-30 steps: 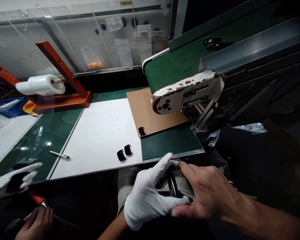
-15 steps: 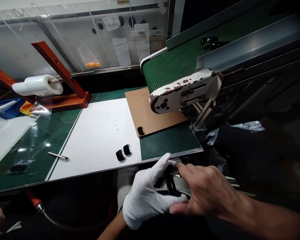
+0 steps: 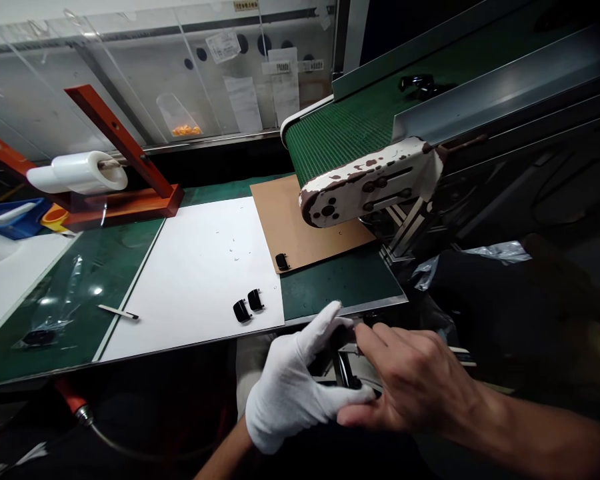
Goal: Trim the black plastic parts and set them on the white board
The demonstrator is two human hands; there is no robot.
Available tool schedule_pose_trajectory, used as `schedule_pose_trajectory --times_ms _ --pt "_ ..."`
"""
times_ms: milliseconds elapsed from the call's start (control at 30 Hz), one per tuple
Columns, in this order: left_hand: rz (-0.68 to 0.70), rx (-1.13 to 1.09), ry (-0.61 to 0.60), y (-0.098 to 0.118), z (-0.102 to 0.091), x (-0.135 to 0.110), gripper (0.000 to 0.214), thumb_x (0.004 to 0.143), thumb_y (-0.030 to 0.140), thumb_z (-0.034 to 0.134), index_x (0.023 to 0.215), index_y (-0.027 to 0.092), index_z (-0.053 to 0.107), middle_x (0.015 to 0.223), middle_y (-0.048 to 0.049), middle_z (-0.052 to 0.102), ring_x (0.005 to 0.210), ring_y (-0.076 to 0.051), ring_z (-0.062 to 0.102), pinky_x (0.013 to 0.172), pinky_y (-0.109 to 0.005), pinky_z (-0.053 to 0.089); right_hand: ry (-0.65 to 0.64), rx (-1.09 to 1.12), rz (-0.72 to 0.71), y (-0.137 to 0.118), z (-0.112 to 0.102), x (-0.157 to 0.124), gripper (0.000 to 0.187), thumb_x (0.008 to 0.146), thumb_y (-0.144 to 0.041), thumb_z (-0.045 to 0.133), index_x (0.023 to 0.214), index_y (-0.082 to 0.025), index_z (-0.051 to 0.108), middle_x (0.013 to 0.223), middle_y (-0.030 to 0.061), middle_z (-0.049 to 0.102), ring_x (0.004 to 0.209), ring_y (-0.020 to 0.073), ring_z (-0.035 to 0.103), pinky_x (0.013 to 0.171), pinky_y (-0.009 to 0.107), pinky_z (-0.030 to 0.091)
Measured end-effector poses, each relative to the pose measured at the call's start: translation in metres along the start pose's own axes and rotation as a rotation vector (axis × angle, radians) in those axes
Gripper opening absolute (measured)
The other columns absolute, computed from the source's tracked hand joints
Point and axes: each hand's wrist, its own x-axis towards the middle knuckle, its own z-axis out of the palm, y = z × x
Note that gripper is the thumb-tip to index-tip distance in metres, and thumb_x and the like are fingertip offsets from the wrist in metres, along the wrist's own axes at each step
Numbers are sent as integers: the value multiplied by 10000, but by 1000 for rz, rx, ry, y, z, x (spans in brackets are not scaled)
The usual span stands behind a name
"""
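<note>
Head view: the gloved left hand (image 3: 297, 383) and bare right hand (image 3: 415, 380) hold a black part (image 3: 343, 370) just off the worktop (image 3: 340, 283) edge, fingers of both closed on it. Two similar black pieces (image 3: 247, 305) already lie on a white board (image 3: 190, 267), a third piece (image 3: 281, 261) on brown card (image 3: 285, 223); a dark piece (image 3: 423, 83) waits on the green conveyor belt (image 3: 340, 133).

Conveyor end plate (image 3: 370, 180) overhangs cardboard (image 3: 285, 220), beyond right hand (image 3: 410, 380).

The white-gloved left hand (image 3: 290, 393) and bare right hand (image 3: 410, 380) curl inward, facing each other at close range.
</note>
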Motion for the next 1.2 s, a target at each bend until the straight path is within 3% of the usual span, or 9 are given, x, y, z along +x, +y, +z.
schedule_pose_trajectory --times_ms 200,700,1200 --pt "56 -5 17 9 -3 3 906 634 201 836 1403 348 380 1197 32 653 1024 -162 660 975 -236 505 -28 65 75 -2 -6 8 858 752 -850 122 735 -144 609 543 38 574 437 191 568 439 311 273" --pt "48 95 23 6 -3 -1 895 629 243 840 1406 266 396 1157 -10 677 971 -167 679 920 -210 530 0 -38 -3 1 -5 4 842 786 -820 94 674 -161 607 502 27 541 405 189 543 424 314 207" --pt "42 -4 79 2 -3 4 813 638 264 850 1352 295 464 1150 2 674 1023 -166 653 930 -207 514 38 -110 -81 1 -5 6 731 856 -744 177 653 -180 594 481 18 514 400 168 492 423 309 175"
